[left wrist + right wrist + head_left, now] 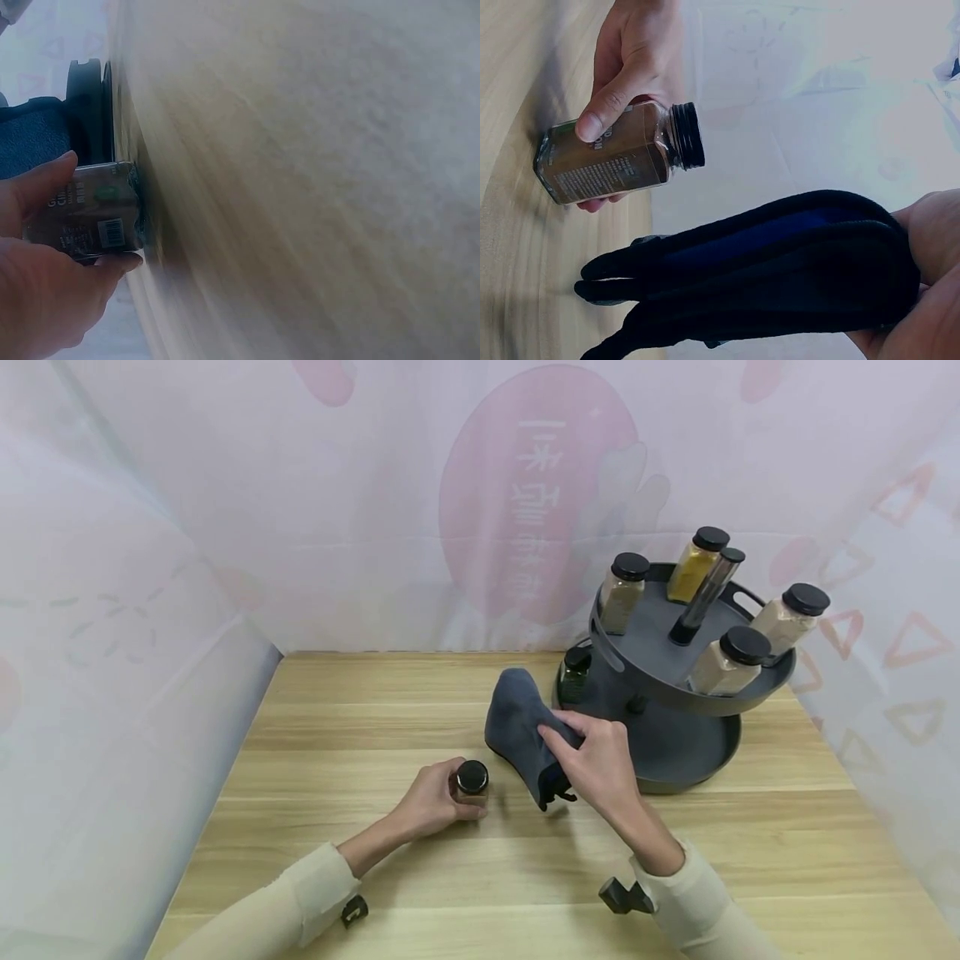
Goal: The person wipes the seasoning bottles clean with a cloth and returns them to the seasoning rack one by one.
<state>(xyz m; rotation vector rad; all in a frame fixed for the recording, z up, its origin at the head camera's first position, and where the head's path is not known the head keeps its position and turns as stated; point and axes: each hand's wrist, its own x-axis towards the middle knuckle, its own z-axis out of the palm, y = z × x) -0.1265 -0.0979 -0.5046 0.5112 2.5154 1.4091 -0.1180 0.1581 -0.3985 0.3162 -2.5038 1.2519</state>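
My left hand grips a square glass spice jar of brown powder with a black screw lid. Thumb and fingers close on opposite sides of it. Its base is at or just above the wooden table; I cannot tell which. Just to the right, my right hand pinches a folded dark blue cloth with black edging, thumb on the near side. The cloth hangs above the table, apart from the jar. In the right wrist view, its folded layers lie below the jar's lid.
A dark grey two-tier turntable rack stands at the back right, close beyond my right hand. Several black-lidded jars, one with yellow powder, sit on its upper tier. A dark jar stands below. Printed sheets surround the table.
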